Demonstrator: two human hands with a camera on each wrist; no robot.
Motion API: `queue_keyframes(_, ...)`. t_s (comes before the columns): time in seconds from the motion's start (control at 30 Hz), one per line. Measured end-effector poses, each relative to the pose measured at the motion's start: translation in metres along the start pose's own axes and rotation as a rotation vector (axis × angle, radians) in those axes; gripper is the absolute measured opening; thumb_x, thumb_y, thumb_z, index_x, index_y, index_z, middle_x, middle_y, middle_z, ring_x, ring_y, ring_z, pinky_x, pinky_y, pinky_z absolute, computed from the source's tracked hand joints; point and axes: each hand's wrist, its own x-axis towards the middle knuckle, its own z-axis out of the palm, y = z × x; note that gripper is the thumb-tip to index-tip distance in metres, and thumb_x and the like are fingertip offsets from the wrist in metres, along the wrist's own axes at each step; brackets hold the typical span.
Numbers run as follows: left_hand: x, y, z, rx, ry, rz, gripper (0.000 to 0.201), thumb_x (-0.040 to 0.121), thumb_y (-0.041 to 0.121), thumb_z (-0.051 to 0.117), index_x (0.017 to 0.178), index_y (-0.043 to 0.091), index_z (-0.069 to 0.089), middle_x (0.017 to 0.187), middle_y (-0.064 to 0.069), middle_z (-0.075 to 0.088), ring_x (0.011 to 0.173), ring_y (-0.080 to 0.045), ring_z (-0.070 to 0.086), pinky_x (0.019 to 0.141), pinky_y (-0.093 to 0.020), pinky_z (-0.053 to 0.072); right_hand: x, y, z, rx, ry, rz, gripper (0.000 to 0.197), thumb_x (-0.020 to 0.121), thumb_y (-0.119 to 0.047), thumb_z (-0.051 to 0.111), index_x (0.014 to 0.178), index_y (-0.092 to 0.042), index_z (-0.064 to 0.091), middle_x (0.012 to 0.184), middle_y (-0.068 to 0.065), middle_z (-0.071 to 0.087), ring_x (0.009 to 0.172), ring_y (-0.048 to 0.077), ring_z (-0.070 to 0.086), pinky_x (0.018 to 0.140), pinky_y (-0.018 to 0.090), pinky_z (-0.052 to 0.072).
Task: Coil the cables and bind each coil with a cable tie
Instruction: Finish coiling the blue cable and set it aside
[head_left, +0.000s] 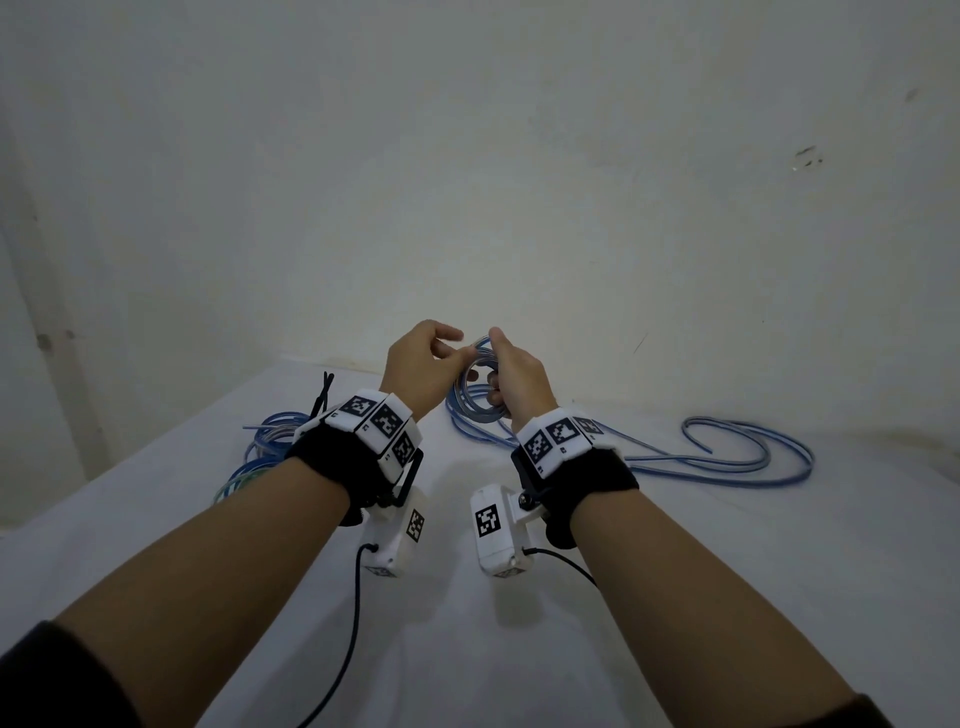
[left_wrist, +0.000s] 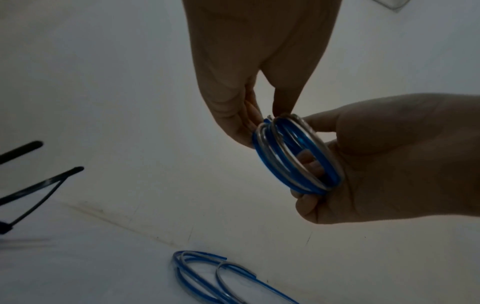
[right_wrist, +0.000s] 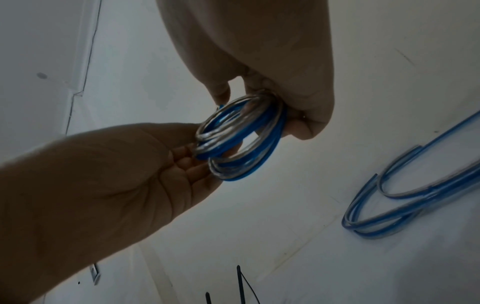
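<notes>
Fingers (left_wrist: 306, 199) of the right hand (head_left: 519, 379) are curled through and around the coil (head_left: 475, 384), thumb on its outer rim, holding it raised above the table (head_left: 467, 597). The left hand (head_left: 421, 374) pinches the coil's near-left edge between thumb and fingertips. The coil sits between the two hands, its ring plane roughly upright; the right hand carries it, the left only steadies. It comprises several tight turns of blue and silver-grey cable, slightly splayed, as yet unbound. A loose cable (head_left: 727, 457) lies on the table to the right. Black cable ties (head_left: 324, 392) lie beyond the left wrist, nearer the left hand, which is judged better placed to fetch one.
</notes>
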Motion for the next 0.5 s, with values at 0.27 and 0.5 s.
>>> queue_keyframes(0.27,0.0,-0.005,-0.002,0.051,-0.104,-0.075,0.018,0.085,0.018,0.065,0.069,0.017,0.056,0.086,-0.019,0.069,0.085,-0.035,0.068,0.082,-0.048,0.055,-0.002,0.012,0.004,-0.049,0.025,-0.035,0.038,0.088,-0.048,0.055,0.081,-0.01,0.054,0.06,0.0,0.033,0.049,0.014,0.03,0.051,0.026,0.027)
queue_keyframes(0.5,0.003,-0.002,0.001,0.098,-0.107,-0.046,0.024,0.088,0.037,0.06,0.079,0.015,0.052,0.091,-0.011,0.069,0.081,-0.024,0.064,0.075,-0.036,0.052,-0.002,0.007,0.002,-0.016,0.031,-0.109,0.033,0.09,-0.038,0.057,0.064,-0.018,0.059,0.057,-0.007,0.047,0.053,0.009,0.041,0.058,0.025,0.034)
